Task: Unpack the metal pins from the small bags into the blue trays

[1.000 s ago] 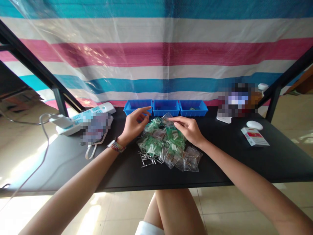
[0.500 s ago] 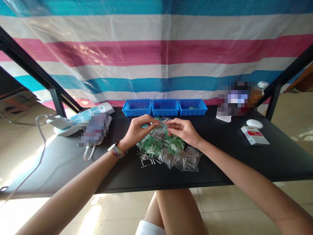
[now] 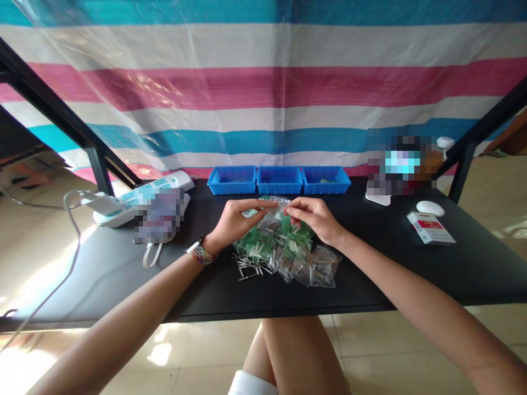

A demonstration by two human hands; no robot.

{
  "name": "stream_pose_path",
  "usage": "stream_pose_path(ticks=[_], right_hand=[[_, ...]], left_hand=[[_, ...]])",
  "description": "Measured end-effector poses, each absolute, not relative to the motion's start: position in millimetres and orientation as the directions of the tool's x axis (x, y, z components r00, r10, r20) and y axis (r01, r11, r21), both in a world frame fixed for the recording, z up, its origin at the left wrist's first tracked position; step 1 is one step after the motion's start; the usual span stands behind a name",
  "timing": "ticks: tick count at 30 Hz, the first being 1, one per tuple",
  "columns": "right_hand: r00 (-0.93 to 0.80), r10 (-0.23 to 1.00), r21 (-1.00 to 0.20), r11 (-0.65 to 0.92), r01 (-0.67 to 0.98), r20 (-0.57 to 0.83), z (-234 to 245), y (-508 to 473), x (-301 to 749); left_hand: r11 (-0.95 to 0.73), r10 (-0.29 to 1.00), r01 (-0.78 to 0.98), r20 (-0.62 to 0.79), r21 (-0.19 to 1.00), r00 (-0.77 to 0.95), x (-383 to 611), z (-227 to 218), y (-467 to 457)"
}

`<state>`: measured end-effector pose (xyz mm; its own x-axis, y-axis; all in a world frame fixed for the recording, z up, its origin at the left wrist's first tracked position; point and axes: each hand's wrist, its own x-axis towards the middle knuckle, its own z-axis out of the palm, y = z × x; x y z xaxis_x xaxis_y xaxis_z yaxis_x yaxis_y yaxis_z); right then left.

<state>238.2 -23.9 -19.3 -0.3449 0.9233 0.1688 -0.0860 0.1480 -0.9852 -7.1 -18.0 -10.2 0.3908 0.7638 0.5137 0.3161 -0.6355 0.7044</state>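
Striped sheet, one: is hanging behind everything; clock positions below are being read from the pile, with 12 o'clock pointing at this sheet.
Black surface, one: is carrying all items listed.
Pile of small packets, one: is lying near the middle of the surface. Green packets with white pieces are filling its centre; clear bags are overlapping at 4 o'clock.
Power strip, one, white and blue: is lying at 10 o'clock.
Blue bins, three: are standing in a row; left bin at 11, middle bin at 12, right bin at 1 o'clock, the last containing a few small pieces.
Left hand: is hovering at 10 o'clock, index finger extending; whether its fingers are grasping anything cannot be told.
Right hand: is hovering at 2 o'clock, fingers bunching near the left fingertips; any grip cannot be told.
Red-and-white box, one: is lying at 3 o'clock.
White oval object, one: is resting just beyond the box.
Metal pins, loose: are scattering at 8 o'clock.
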Motion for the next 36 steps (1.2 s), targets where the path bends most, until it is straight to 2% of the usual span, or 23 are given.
stream_pose_path(ticks=[4,8,12,17,22,25,27,29,31,34,36], right_hand=[[-0.334,0.898,-0.942,0.328,0.078,0.285,-13.0,-24.2,245.9],[-0.460,0.798,-0.751,0.564,0.343,0.390,-7.6,-20.8,258.4],[-0.605,0.715,-0.553,0.679,0.483,0.351,-8.8,-16.7,267.7],[-0.657,0.679,-0.478,0.719,0.504,0.329,-13.5,-16.8,267.2],[-0.585,0.693,-0.525,0.713,0.465,0.422,-16.3,-18.8,260.1],[-0.452,0.749,-0.592,0.661,0.460,0.485,-17.9,-18.0,260.2],[-0.322,0.808,-0.684,0.589,0.431,0.494,-19.5,-16.2,261.3],[-0.203,0.878,-0.824,0.478,0.306,0.434,-21.1,-14.1,261.0],[-0.148,0.937,-0.940,0.331,0.088,0.316,-22.1,-12.8,258.3],[-0.205,0.967,-0.974,0.110,-0.199,0.151,-21.9,-14.6,250.5],[-0.284,0.956,-0.958,-0.015,-0.288,0.070,-21.3,-17.6,245.1]], left_hand=[[-0.563,0.824,0.299,0.553,0.770,0.128,-11.1,-15.8,-7.1],[-0.478,0.809,0.332,0.555,0.813,-0.193,-28.7,-20.9,17.2],[-0.354,0.852,0.228,0.413,0.907,-0.321,-49.6,-25.8,38.2],[-0.286,0.856,0.251,0.364,0.925,-0.368,-58.6,-32.3,46.9],[-0.295,0.868,0.291,0.383,0.910,-0.317,-61.4,-37.6,50.1],[-0.362,0.857,0.302,0.443,0.882,-0.264,-60.8,-35.9,47.1],[-0.427,0.840,0.346,0.508,0.836,-0.191,-55.7,-32.1,40.2],[-0.513,0.806,0.425,0.589,0.746,-0.060,-46.5,-27.1,29.5],[-0.632,0.731,0.507,0.668,0.587,0.137,-35.1,-22.3,16.5],[-0.801,0.573,0.483,0.685,0.353,0.450,-19.5,-17.0,-1.8],[-0.856,0.492,0.446,0.677,0.261,0.548,-12.9,-14.8,-10.2]])
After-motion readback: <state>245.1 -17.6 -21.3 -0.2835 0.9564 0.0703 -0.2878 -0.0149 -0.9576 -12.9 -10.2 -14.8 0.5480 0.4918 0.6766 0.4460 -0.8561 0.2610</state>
